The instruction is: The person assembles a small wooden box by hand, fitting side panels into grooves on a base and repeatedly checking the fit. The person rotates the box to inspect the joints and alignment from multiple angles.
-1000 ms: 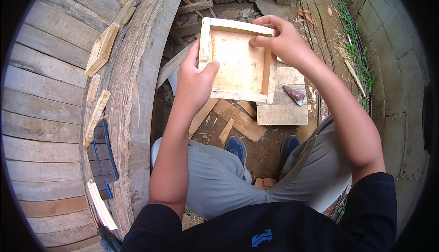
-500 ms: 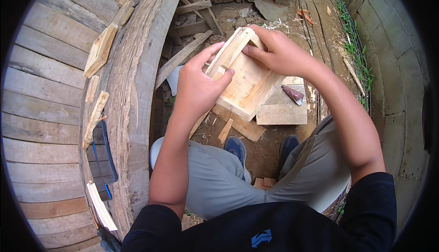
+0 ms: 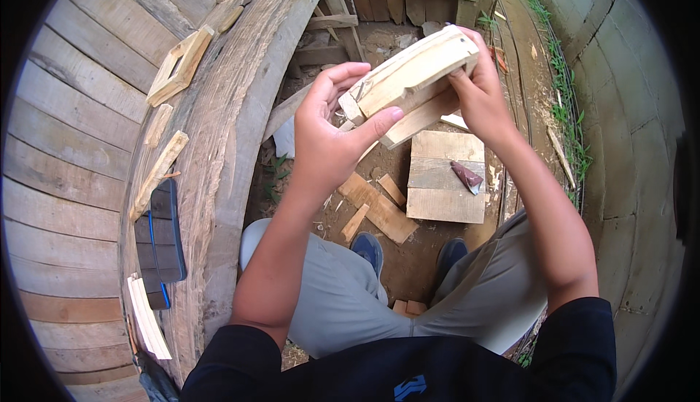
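Raised in front of me is a small pale wooden box (image 3: 415, 74), tilted so that one long side wall faces up toward me and its interior is mostly hidden. My left hand (image 3: 332, 121) grips the box's left end, thumb along the near side and fingers behind. The opposite end is held by my right hand (image 3: 481, 92), its thumb under the side wall and its fingers partly hidden. Below the box, a rolled piece of brown sandpaper-like sheet (image 3: 467, 176) lies on a low plank block (image 3: 446, 205).
At my left runs a rough timber beam (image 3: 219, 110), bearing a small wooden frame (image 3: 182, 66), wood strips (image 3: 160, 172) and dark glossy phone-like slabs (image 3: 164, 234). Offcuts (image 3: 383, 209) lie on the dirt by my shoes. A block wall (image 3: 634, 147) rises at right.
Both hands have turned the box, so its open inside has swung away and a side wall now faces me. My view has shifted slightly, showing more of the plank block.
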### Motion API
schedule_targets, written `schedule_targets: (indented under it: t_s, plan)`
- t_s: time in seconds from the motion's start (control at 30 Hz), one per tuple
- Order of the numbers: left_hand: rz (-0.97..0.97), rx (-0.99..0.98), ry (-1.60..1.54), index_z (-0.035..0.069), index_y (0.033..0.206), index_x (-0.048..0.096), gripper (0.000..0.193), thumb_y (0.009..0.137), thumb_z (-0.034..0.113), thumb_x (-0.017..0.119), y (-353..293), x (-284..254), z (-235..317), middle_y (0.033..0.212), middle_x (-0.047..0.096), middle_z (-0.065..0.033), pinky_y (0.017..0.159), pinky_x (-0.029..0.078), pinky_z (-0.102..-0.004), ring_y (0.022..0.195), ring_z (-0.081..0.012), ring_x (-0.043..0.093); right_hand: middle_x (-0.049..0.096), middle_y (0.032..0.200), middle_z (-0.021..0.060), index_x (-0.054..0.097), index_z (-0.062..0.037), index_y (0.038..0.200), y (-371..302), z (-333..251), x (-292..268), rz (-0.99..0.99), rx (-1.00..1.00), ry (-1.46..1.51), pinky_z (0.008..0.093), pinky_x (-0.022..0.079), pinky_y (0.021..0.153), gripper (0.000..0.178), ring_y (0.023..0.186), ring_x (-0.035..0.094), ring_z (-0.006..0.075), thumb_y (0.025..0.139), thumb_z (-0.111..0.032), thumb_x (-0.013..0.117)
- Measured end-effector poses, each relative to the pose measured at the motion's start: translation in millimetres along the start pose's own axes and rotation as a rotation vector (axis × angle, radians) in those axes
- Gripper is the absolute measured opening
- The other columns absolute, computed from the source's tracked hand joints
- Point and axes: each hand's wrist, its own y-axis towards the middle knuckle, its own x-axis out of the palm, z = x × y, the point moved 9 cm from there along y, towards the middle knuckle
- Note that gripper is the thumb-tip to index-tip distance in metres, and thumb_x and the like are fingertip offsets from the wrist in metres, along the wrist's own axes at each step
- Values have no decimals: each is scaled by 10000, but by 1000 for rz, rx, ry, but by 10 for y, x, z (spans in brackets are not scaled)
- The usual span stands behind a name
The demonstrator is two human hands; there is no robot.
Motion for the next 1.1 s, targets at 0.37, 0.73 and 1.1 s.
schedule_targets:
  t_s: [0.37, 0.73, 1.1]
  plan:
    - [45, 166, 37, -10, 1151, 558, 504, 727, 4, 830, -25, -72, 136, 1170, 631, -148, 963, 481, -313, 1084, -179, 613, 523, 1231, 78, 395, -46, 1348, -82, -157, -50, 79, -67, 33, 321, 388, 1015, 387, 1175, 502, 158, 998, -140, 532]
    - [18, 256, 7, 16, 1122, 524, 489, 731, -22, 815, -29, -46, 207, 1192, 617, -182, 1015, 456, -336, 1134, -213, 598, 514, 1237, 123, 403, 14, 1321, -143, -358, -116, 183, -307, -150, 341, 378, 1027, 375, 1174, 503, 209, 965, -63, 490]
    - [5, 181, -63, 19, 1260, 484, 622, 793, 262, 815, -9, -55, 108, 1220, 581, -135, 1043, 401, -380, 1165, -219, 551, 490, 1333, 138, 409, 19, 1325, -213, -353, -234, 355, -317, -15, 354, 359, 1051, 388, 1214, 485, 214, 997, -162, 511]
